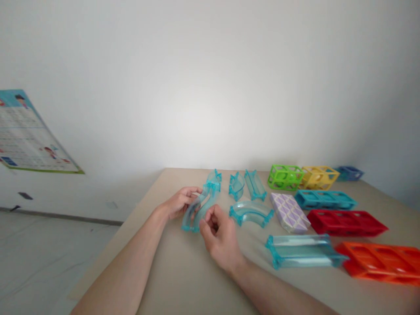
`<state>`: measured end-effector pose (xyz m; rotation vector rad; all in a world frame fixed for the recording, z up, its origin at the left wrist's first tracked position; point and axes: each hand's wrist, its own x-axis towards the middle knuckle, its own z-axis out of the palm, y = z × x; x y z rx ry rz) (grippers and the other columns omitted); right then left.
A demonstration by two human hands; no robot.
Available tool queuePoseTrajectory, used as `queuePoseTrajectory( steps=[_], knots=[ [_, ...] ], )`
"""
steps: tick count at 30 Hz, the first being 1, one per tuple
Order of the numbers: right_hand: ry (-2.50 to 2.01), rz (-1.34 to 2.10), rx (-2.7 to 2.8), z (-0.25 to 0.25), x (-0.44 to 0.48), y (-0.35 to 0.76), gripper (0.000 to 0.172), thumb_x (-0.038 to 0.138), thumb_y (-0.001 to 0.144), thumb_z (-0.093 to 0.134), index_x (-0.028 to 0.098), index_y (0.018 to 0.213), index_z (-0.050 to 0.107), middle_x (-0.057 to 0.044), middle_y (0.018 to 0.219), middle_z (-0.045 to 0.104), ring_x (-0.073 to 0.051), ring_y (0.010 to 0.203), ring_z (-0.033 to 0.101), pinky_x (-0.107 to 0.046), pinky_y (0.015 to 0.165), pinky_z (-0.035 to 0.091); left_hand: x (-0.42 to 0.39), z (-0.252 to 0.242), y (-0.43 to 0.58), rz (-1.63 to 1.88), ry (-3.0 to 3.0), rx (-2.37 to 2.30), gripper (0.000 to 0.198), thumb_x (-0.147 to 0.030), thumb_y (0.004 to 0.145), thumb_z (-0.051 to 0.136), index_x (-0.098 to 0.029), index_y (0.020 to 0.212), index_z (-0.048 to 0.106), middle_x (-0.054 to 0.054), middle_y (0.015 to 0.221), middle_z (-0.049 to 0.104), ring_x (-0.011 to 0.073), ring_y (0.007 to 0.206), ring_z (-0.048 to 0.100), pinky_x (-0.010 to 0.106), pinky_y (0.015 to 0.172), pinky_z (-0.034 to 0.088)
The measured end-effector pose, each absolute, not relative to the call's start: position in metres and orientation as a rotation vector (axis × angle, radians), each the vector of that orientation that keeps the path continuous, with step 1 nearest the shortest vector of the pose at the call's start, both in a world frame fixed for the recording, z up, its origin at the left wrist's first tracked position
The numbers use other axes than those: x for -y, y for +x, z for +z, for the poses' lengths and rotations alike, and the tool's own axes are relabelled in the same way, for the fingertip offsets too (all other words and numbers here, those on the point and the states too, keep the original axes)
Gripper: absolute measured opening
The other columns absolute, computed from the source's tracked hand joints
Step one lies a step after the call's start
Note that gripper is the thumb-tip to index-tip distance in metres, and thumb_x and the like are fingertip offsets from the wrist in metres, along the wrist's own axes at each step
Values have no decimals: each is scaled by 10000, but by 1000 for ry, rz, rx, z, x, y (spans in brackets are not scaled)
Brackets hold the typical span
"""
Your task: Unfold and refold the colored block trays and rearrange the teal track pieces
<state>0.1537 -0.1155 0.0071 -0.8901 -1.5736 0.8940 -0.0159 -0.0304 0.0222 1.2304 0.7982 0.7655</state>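
Note:
A curved, see-through blue track piece [205, 210] rises slightly tilted over the table in front of me. My left hand [181, 202] grips its left side, with the fingers partly hidden behind the clear plastic. At its far end the piece meets a short blue connector piece [214, 178]; whether they are joined I cannot tell. Just right of the curved piece, my right hand [220, 236] is closed with curled fingers, and what it holds, if anything, is hidden. A wide curved blue track [251, 212] lies beyond that hand.
Further track pieces lie on the table [170, 280]: a small curved one [236, 186], a narrow straight one [256, 184] and a wide straight one [302, 250]. Rightward are a patterned box [290, 212] and frame blocks: green [285, 177], yellow [318, 177], teal [324, 199], red [346, 222], orange [382, 262].

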Motion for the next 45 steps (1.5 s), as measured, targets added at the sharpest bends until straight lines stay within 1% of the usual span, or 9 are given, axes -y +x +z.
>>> queuePoseTrajectory(
  steps=[5, 10, 16, 20, 22, 25, 28, 33, 45],
  knots=[
    [-652, 994, 1873, 14, 129, 155, 157, 148, 701, 535, 222, 730, 399, 121, 473, 284, -58, 395, 257, -202, 424, 211, 32, 21, -15, 655, 1262, -896, 403, -245, 698, 735, -125, 1062, 607, -3, 617, 599, 99, 476, 557, 173, 439, 410],
    [-577, 935, 1961, 17, 136, 156, 165, 148, 660, 522, 227, 667, 378, 118, 451, 276, -53, 371, 255, -204, 425, 228, 38, 33, -13, 499, 1297, -932, 520, -313, 750, 717, -171, 1224, 557, 11, 673, 649, 111, 487, 603, 177, 437, 461],
    [-622, 732, 1893, 17, 135, 157, 156, 171, 692, 530, 231, 670, 387, 99, 473, 289, -75, 398, 289, -225, 450, 263, 39, 36, -15, 493, 1292, -901, 570, -294, 704, 771, -178, 1222, 563, -20, 675, 601, 98, 506, 582, 168, 428, 469],
    [-938, 493, 1810, 18, 126, 157, 33, 191, 769, 532, 207, 793, 514, -4, 721, 535, -155, 702, 513, -269, 653, 403, 38, 37, -18, 557, 1318, -931, 569, -232, 670, 785, -168, 1196, 578, -14, 689, 608, 99, 522, 574, 160, 420, 465],
    [-1058, 414, 1786, 17, 121, 157, 140, 200, 783, 544, 193, 920, 571, -65, 918, 571, -214, 911, 514, -336, 793, 418, 38, 38, -20, 579, 1317, -930, 570, -211, 664, 783, -173, 1195, 582, 0, 729, 632, 106, 541, 593, 161, 420, 476],
    [-1160, 395, 1800, 15, 117, 156, 161, 197, 777, 566, 193, 927, 622, -88, 983, 557, -250, 984, 481, -391, 865, 404, 37, 36, -24, 525, 1281, -924, 531, -220, 697, 756, -186, 1196, 580, -7, 688, 642, 107, 502, 608, 162, 409, 483],
    [-1222, 399, 1807, 13, 115, 156, 123, 138, 733, 561, 186, 820, 635, -80, 912, 577, -250, 944, 479, -395, 868, 394, 37, 34, -26, 386, 1244, -924, 433, -278, 745, 716, -178, 1144, 579, 23, 661, 686, 134, 450, 635, 145, 357, 434],
    [-1263, 394, 1810, 14, 114, 159, 182, 63, 646, 515, 178, 757, 602, -65, 823, 597, -237, 873, 477, -359, 789, 393, 40, 31, -24, 171, 1269, -879, 302, -415, 787, 677, -135, 878, 607, 81, 674, 726, 139, 405, 632, 126, 296, 352],
    [-1266, 423, 1823, 14, 111, 161, 185, 61, 619, 492, 193, 723, 569, -52, 780, 605, -233, 851, 490, -353, 779, 391, 42, 31, -17, 83, 1306, -832, 319, -432, 794, 663, -118, 741, 663, 105, 693, 741, 171, 483, 673, 206, 397, 462]
  ],
)
